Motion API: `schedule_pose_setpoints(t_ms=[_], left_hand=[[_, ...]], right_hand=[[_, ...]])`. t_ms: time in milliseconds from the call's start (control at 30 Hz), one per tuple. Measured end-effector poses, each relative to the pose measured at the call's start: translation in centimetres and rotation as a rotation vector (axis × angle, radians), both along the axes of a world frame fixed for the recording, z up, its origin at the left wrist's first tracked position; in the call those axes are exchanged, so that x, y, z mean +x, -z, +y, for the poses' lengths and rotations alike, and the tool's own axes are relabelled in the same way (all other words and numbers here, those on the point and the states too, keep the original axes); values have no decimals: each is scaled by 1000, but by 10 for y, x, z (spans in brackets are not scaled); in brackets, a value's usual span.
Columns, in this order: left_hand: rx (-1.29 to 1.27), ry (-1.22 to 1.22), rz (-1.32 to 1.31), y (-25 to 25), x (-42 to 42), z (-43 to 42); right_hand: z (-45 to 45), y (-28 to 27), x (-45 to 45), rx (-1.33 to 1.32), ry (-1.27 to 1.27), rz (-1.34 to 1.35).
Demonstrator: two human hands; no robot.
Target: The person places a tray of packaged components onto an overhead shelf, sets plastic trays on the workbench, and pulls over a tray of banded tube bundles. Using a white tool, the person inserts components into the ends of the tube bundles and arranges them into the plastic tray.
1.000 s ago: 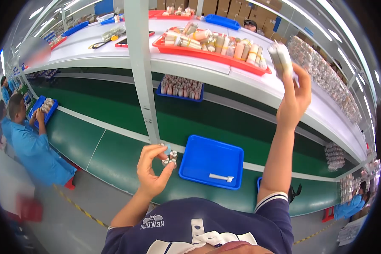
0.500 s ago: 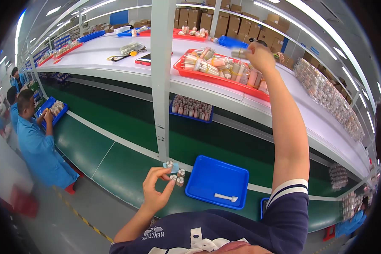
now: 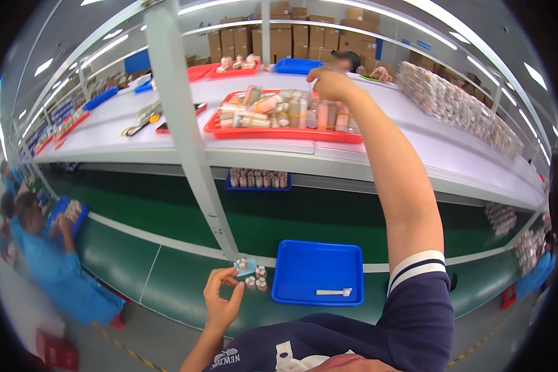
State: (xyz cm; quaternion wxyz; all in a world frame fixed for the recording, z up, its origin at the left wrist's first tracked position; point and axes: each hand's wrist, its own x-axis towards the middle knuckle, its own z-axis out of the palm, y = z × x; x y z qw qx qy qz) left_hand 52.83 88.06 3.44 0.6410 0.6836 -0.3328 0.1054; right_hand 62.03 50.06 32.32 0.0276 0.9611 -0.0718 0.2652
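Observation:
My left hand (image 3: 222, 299) is low over the green bench, thumb and forefinger apart, beside several small white-topped cylinders (image 3: 255, 283). One more cylinder stands on a light blue pad (image 3: 246, 266). To their right lies a blue tray (image 3: 319, 263) holding a white plastic piece (image 3: 333, 292). My right arm stretches up to the white shelf, where my right hand (image 3: 332, 84) hangs over the far side of a red tray (image 3: 279, 133). Pinkish and grey tubes (image 3: 291, 111), some banded together, fill that tray. The right fingertips are blurred and partly hidden, so I cannot see whether they hold anything.
A white post (image 3: 189, 124) rises left of the red tray. Clear-wrapped goods (image 3: 456, 108) are stacked on the shelf's right. Beneath the shelf sits a blue tray of tubes (image 3: 258, 180). A co-worker in blue (image 3: 56, 254) works at the left.
My view has turned, so the shelf sits differently in it. The pale bundle seen in my right hand earlier no longer shows there. My left hand stays beside the small cylinders.

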Motion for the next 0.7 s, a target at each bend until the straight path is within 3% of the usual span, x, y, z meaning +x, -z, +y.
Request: schedule_pose_setpoints(t_ms=[67, 133, 267, 367, 433, 500, 533, 600, 633, 667, 700], left_hand=[[14, 4, -12, 1, -1, -3], [26, -27, -23, 4, -3, -4], [49, -73, 10, 11, -6, 1], [67, -111, 49, 15, -5, 8], [127, -120, 18, 26, -1, 19], [221, -107, -3, 40, -1, 34], [275, -24, -15, 51, 1, 46], [348, 103, 77, 73, 2, 77], [397, 175, 15, 86, 2, 95], [447, 257, -42, 101, 2, 111], [590, 356, 41, 118, -4, 132]], right_hand=[[3, -4, 3, 33, 82, 104], [7, -7, 7, 214, 101, 413], [24, -13, -15, 216, 83, 362], [-8, -6, -5, 160, -93, 40], [16, -3, -44, 202, -276, -324], [59, 18, -99, 397, -651, -645], [86, 40, -135, 575, -605, -707], [80, 122, -222, 839, -459, -348], [88, 151, -246, 807, -749, -182], [121, 172, -262, 927, -750, -82], [139, 176, -285, 1040, -523, 337]])
